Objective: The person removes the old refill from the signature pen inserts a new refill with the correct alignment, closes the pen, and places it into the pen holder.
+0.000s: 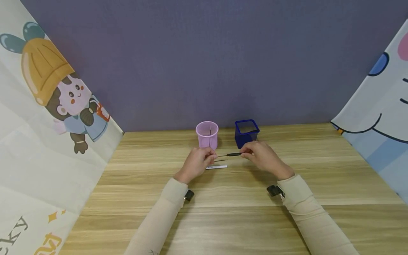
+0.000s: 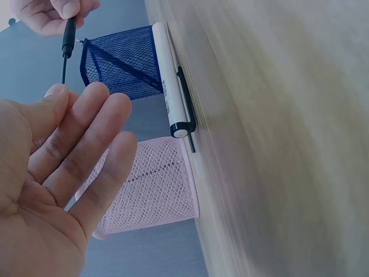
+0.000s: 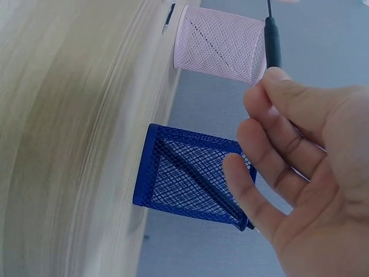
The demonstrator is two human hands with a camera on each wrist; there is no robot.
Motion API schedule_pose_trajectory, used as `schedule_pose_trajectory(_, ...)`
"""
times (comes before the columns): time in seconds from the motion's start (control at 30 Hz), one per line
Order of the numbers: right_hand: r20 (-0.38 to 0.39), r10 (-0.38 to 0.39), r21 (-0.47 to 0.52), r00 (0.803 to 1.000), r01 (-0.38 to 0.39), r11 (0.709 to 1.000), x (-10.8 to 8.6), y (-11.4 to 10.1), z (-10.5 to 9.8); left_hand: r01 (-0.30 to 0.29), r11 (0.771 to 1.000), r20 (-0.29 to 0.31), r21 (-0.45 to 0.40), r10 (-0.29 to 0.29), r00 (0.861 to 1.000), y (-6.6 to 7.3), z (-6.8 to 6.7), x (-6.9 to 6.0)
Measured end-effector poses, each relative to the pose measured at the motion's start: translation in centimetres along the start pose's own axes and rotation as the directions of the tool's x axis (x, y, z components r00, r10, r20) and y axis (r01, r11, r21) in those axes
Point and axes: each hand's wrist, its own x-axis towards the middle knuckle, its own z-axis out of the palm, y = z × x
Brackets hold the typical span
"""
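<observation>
Between the two hands, above the table, a small screwdriver [image 1: 234,154] with a black handle and thin dark shaft lies nearly level. My right hand [image 1: 262,157] pinches its handle [image 3: 273,46] between thumb and forefinger. The thumb and forefinger of my left hand [image 1: 198,162] meet at the shaft's far end, its tip hidden by them; the other fingers are loosely spread. Below the left hand, a white pen [image 2: 169,81] with a black clip lies on the table. A thin dark rod [image 1: 220,160] lies beside it, partly covered by the hand.
A round pink mesh cup [image 1: 207,136] with a thin dark stick inside stands behind the left hand. To its right is a square blue mesh holder [image 3: 190,179] with a dark slender thing in it. A grey-blue wall [image 1: 223,63] rises behind the wooden table [image 1: 216,219].
</observation>
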Motion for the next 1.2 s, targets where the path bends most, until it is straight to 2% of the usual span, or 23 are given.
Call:
schedule_pose_trajectory(0.47, -0.014, -0.006, 0.002, 1.000, 0.006, 1.000, -0.06, -0.09, 0.20, -0.022, 0.998, -0.004, 0.055, 0.023, 1.000, 0.19, 0.12, -0.08)
schedule_pose_trajectory(1.2, 0.019, -0.022, 0.045, 1.000, 0.021, 0.999, -0.11, 0.04, -0.10, -0.022, 0.998, -0.016, 0.062, 0.023, 1.000, 0.13, 0.34, -0.07)
